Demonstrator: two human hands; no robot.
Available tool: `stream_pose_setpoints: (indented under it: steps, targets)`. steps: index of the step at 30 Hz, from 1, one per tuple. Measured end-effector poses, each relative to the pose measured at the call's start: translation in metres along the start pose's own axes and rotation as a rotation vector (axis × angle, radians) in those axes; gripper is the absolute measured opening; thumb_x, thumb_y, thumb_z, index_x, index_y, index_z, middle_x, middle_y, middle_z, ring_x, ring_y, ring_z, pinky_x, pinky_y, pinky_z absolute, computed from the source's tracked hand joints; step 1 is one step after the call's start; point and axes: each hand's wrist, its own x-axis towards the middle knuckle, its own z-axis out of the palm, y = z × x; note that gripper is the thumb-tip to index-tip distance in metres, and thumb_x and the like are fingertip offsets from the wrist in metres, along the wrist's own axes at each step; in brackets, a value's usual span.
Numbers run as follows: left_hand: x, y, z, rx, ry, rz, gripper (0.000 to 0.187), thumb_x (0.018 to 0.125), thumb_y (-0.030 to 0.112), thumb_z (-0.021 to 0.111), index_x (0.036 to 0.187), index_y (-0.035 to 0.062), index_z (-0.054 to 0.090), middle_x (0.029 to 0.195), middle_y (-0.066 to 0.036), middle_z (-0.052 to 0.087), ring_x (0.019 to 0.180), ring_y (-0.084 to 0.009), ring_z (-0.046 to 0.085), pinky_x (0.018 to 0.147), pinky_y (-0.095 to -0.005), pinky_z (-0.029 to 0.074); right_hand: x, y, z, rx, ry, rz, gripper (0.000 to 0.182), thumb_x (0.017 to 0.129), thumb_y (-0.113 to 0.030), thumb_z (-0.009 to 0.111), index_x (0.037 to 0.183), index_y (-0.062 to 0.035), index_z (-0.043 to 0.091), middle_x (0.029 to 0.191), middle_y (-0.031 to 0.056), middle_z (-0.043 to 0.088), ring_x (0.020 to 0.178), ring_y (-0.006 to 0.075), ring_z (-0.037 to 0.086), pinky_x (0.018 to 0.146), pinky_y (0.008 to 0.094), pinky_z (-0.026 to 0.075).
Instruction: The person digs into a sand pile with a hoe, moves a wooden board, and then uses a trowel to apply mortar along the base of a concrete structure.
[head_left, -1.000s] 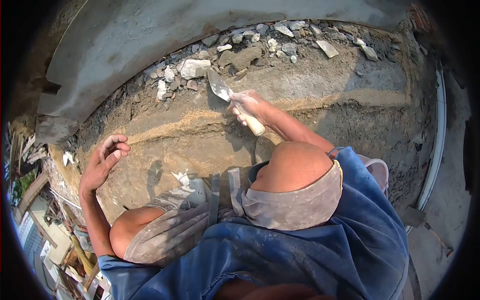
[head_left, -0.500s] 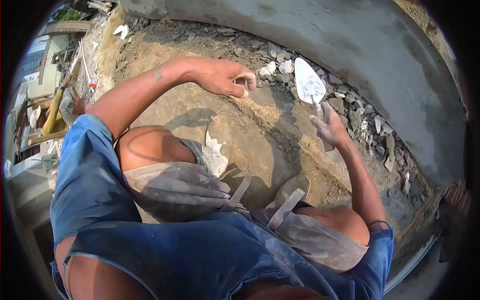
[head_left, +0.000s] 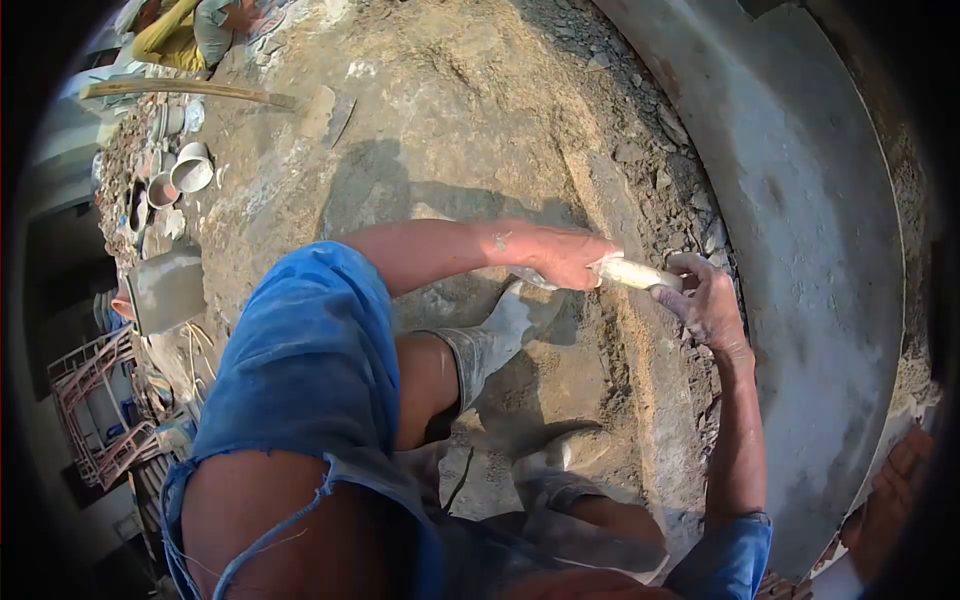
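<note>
Between my two hands lies the trowel, its pale, dusty handle point(head_left: 640, 273) pointing right. My left hand point(head_left: 575, 258) is closed round it near the blade end, and the blade is mostly hidden beneath that hand. At the other end of the handle, the thumb and fingers of my right hand point(head_left: 708, 305) grip the tip. Both hands are above sandy ground beside a strip of broken stones point(head_left: 665, 175).
A smooth grey wall point(head_left: 810, 200) curves down the right side. At the upper left are a long wooden-handled tool point(head_left: 190, 90), a crouching person in yellow point(head_left: 170, 38) and round containers point(head_left: 192, 168). A flat board point(head_left: 167, 290) and a pinkish metal frame point(head_left: 95, 405) are at the left.
The view has turned. My left hand, empty before, has come across and taken hold of the trowel. The trowel has swung round, and my right hand now holds the handle's end.
</note>
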Motion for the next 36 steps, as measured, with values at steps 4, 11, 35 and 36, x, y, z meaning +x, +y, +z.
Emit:
stream_pose_setpoints:
  steps: [4, 11, 35, 36]
  targets:
    - [-0.115, -0.083, 0.035, -0.415, 0.500, -0.149, 0.051, 0.085, 0.024, 0.060, 0.124, -0.0053, 0.046, 0.098, -0.017, 0.061, 0.091, -0.0244, 0.060, 0.079, -0.0368, 0.045, 0.021, -0.058, 0.023, 0.015, 0.015, 0.110, 0.033, 0.078, -0.017, 0.073, 0.102, 0.0020, 0.063, 0.085, 0.0132, 0.066, 0.074, 0.0185, 0.062, 0.069, 0.0318, 0.051]
    - [-0.350, -0.068, 0.106, -1.147, 1.060, -0.465, 0.037, 0.083, 0.020, 0.065, 0.113, -0.0012, 0.057, 0.090, -0.004, 0.062, 0.083, -0.0108, 0.056, 0.076, -0.0287, 0.046, 0.061, -0.235, 0.124, -0.133, -0.443, -0.008, 0.027, 0.083, -0.019, 0.068, 0.100, 0.0006, 0.063, 0.086, 0.0145, 0.068, 0.071, 0.0218, 0.065, 0.068, 0.0322, 0.052]
    - [-0.520, -0.266, 0.227, -1.264, 2.058, -1.243, 0.042, 0.079, 0.023, 0.074, 0.114, 0.0060, 0.060, 0.102, -0.007, 0.066, 0.079, -0.0133, 0.061, 0.069, -0.0293, 0.051, 0.254, -0.580, 0.368, -0.412, -0.971, -0.818, 0.022, 0.086, -0.017, 0.066, 0.103, -0.0034, 0.064, 0.086, 0.0130, 0.067, 0.071, 0.0188, 0.066, 0.062, 0.0307, 0.054]
    - [-0.520, -0.254, 0.213, -1.272, 2.061, -1.369, 0.045, 0.079, 0.022, 0.074, 0.118, 0.0055, 0.058, 0.105, -0.008, 0.065, 0.080, -0.0143, 0.060, 0.071, -0.0299, 0.051, 0.271, -0.629, 0.381, -0.451, -0.892, -0.998, 0.021, 0.084, -0.020, 0.066, 0.098, -0.0051, 0.066, 0.089, 0.0160, 0.066, 0.078, 0.0303, 0.067, 0.069, 0.0361, 0.055]
